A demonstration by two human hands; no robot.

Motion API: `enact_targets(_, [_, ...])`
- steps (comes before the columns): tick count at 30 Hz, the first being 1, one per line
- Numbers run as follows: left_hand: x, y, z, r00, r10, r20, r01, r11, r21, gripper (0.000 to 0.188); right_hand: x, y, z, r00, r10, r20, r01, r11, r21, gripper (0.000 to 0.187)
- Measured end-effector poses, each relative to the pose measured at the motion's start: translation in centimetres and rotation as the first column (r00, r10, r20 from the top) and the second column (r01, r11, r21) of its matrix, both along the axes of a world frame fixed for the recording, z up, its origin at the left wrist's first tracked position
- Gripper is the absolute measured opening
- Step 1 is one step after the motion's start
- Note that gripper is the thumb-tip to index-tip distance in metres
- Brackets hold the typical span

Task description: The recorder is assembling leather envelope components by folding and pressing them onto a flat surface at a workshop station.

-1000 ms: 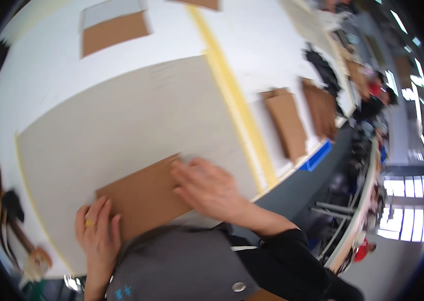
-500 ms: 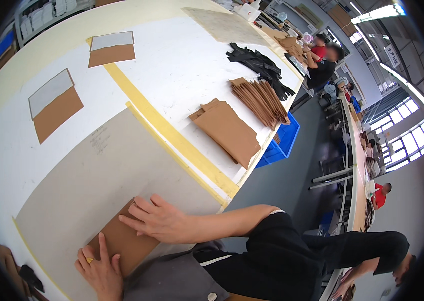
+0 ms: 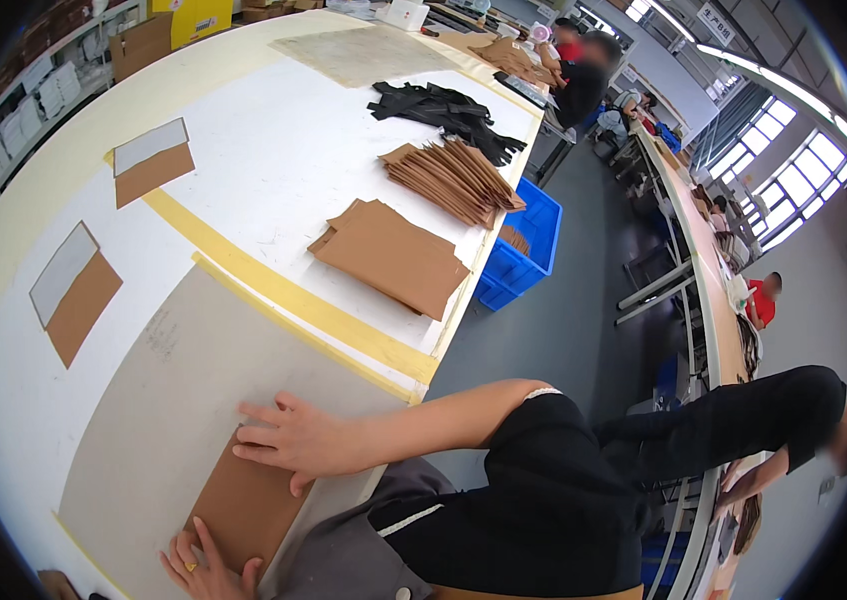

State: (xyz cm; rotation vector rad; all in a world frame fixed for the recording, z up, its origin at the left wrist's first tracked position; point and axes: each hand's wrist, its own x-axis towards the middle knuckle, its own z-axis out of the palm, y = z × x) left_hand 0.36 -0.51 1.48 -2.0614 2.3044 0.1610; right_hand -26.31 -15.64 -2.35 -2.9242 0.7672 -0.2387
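A flat, brown leather-like panel [image 3: 251, 495] lies slantwise on the grey mat [image 3: 143, 440] in front of me. My left hand [image 3: 205, 568], with a yellow ring on one finger, rests at the panel's near left end, thumb and fingers apart. At its far end my right hand [image 3: 301, 440] lies with fingers spread, the fingertips reaching over the edge onto the mat. Neither hand lifts the panel. Two brown pieces with pale upper parts, one at the left [image 3: 83, 310] and one farther back [image 3: 155, 165], lie flat on the white table top.
Toward the table's right edge are a stack of brown panels [image 3: 393, 258], a fanned bundle of brown pieces [image 3: 453, 185] and black strips [image 3: 443, 115]. Yellow tape [image 3: 283, 295] crosses the table. A blue crate [image 3: 533, 235] stands beside it. A co-worker [image 3: 733, 420] is at the right.
The view has swung, so the table's contents appear shifted left and lower. My right hand's fingers are spread wider at the panel's far edge; both hands remain on the panel.
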Motion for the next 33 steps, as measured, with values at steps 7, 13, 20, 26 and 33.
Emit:
enact_targets(7, [2.7,1.1,0.3,0.968,-0.047,-0.248,0.074,0.992,0.1,0.099,-2.0,-1.8,1.2,0.991,0.132,0.004,-0.128,0.959,0.252,0.098])
enact_targets(13, [3.2,1.5,0.8,0.95,-0.061,-0.308,0.106,0.985,0.133,0.098,-2.9,-2.0,0.6,0.986,0.163,0.034,-0.165,0.929,0.332,0.102])
enact_targets(20, [2.7,0.5,1.5,0.88,-0.009,-0.476,0.038,0.998,0.052,0.098,-4.7,-3.4,4.7,0.991,0.104,0.086,-0.135,0.772,0.621,0.1])
enact_targets(26, [-1.9,-0.2,0.9,0.93,0.1,-0.354,-0.166,0.973,-0.161,0.08,0.6,1.2,4.8,0.997,-0.062,0.035,0.052,0.97,0.239,0.086])
enact_targets(33, [-3.2,-1.1,-3.2,0.919,0.026,-0.392,-0.079,0.99,-0.119,0.079,5.4,3.4,1.5,0.996,0.082,0.037,-0.088,0.972,0.217,0.087])
